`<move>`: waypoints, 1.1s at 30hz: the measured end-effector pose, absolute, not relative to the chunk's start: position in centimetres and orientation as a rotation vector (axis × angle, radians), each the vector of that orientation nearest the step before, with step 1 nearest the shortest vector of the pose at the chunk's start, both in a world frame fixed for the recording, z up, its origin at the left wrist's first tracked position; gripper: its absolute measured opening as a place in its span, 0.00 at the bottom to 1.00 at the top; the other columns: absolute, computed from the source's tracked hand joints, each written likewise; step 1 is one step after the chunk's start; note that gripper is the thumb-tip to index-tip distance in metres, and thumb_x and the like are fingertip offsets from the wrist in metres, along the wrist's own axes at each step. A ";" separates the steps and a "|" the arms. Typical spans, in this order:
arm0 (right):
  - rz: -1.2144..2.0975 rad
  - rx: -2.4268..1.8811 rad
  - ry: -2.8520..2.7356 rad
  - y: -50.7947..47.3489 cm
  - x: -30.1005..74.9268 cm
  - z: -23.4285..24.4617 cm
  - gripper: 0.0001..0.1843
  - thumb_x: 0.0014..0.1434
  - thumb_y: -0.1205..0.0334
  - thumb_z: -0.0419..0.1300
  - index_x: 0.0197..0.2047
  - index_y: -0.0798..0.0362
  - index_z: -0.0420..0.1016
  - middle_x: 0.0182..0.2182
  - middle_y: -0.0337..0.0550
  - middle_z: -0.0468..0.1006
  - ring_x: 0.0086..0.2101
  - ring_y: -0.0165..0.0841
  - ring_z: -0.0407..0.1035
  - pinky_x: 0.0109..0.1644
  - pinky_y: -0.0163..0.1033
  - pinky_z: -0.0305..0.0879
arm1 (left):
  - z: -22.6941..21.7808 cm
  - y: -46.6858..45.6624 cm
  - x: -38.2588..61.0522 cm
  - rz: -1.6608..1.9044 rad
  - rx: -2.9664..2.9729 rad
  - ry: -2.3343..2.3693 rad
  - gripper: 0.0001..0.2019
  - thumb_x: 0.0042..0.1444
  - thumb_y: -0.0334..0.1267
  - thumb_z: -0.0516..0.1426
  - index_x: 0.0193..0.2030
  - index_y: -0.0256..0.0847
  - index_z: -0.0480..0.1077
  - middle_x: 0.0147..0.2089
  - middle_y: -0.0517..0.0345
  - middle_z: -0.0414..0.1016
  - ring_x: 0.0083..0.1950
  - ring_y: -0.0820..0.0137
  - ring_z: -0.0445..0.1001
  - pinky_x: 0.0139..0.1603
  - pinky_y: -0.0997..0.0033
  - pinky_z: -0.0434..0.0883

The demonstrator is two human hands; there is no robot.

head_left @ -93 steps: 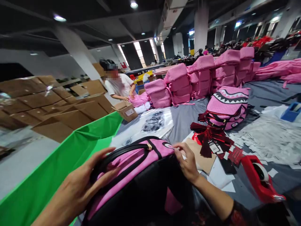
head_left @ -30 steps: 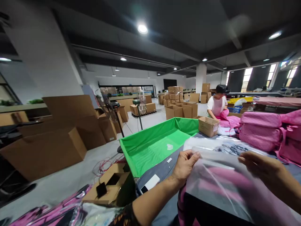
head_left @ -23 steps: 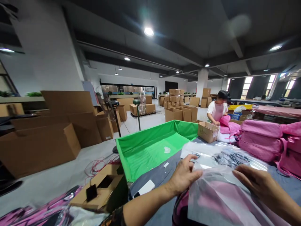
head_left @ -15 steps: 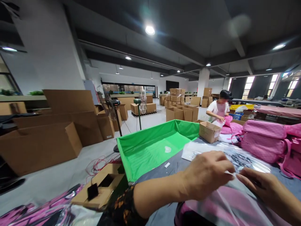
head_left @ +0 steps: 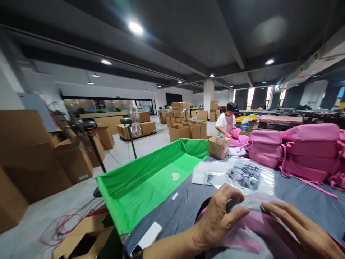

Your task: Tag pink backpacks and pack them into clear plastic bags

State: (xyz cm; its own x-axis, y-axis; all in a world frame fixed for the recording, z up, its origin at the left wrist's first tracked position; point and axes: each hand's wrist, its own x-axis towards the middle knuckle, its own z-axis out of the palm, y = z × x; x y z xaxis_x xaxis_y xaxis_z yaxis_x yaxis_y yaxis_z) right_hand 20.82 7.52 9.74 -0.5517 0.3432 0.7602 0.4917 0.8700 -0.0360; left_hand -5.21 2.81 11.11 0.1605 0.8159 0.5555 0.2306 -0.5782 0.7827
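Note:
A pink backpack inside a clear plastic bag [head_left: 248, 219] lies at the bottom of the view on the grey table [head_left: 309, 194]. My left hand [head_left: 218, 216] curls its fingers and thumb round the gathered top of the plastic bag. My right hand [head_left: 299, 230] lies on the bag just to the right, fingers stretched out over the plastic. Both hands nearly touch at the bag's mouth.
A stack of flat printed plastic bags [head_left: 234, 174] lies beyond my hands. A green cloth bin [head_left: 142, 183] hangs at the table's left. Pink backpacks [head_left: 296, 151] are stacked at right. A small cardboard box [head_left: 219, 147], a phone [head_left: 147, 237], a co-worker [head_left: 226, 124] and several floor boxes [head_left: 185, 124] are around.
The backpack, bare 3 s ago, now sits in the plastic bag. My hands have come together and lower at the bag's mouth. The view has swung slightly to the right.

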 end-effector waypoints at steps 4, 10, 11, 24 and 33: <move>-0.164 -0.711 -2.174 7.1 19.5 10.6 0.16 0.71 0.48 0.55 0.54 0.44 0.78 0.45 0.44 0.83 0.37 0.34 0.81 0.39 0.31 0.78 | 11.2 2.6 -5.2 1.424 1.833 0.993 0.24 0.59 0.58 0.63 0.49 0.39 0.76 0.45 0.52 0.76 0.47 0.63 0.73 0.52 0.65 0.68; -0.363 -0.561 -2.071 3.5 19.4 11.4 0.20 0.72 0.55 0.54 0.64 0.36 0.73 0.47 0.43 0.82 0.46 0.39 0.79 0.50 0.37 0.77 | 11.2 2.6 -5.4 1.419 1.851 1.017 0.23 0.58 0.58 0.64 0.47 0.39 0.78 0.44 0.52 0.76 0.47 0.64 0.73 0.50 0.66 0.68; -0.357 -0.547 -2.118 3.2 19.0 11.7 0.20 0.72 0.56 0.53 0.64 0.35 0.73 0.49 0.43 0.82 0.48 0.38 0.79 0.52 0.37 0.76 | 11.2 2.6 -5.4 1.418 1.861 1.013 0.22 0.58 0.58 0.64 0.47 0.40 0.78 0.44 0.52 0.76 0.46 0.64 0.73 0.50 0.66 0.68; 0.394 -0.793 -2.230 8.0 18.4 10.7 0.24 0.68 0.37 0.53 0.44 0.45 0.83 0.38 0.46 0.84 0.37 0.37 0.80 0.39 0.36 0.77 | 12.0 1.0 -6.4 1.357 2.154 1.152 0.18 0.62 0.52 0.63 0.49 0.41 0.77 0.48 0.51 0.75 0.50 0.63 0.73 0.53 0.64 0.71; 0.325 -0.683 -2.311 7.5 20.2 9.5 0.20 0.68 0.42 0.56 0.55 0.40 0.81 0.48 0.47 0.82 0.44 0.37 0.80 0.48 0.32 0.77 | 9.8 -4.0 -6.0 1.529 2.356 1.620 0.16 0.72 0.41 0.52 0.61 0.44 0.73 0.49 0.49 0.71 0.51 0.66 0.72 0.51 0.66 0.73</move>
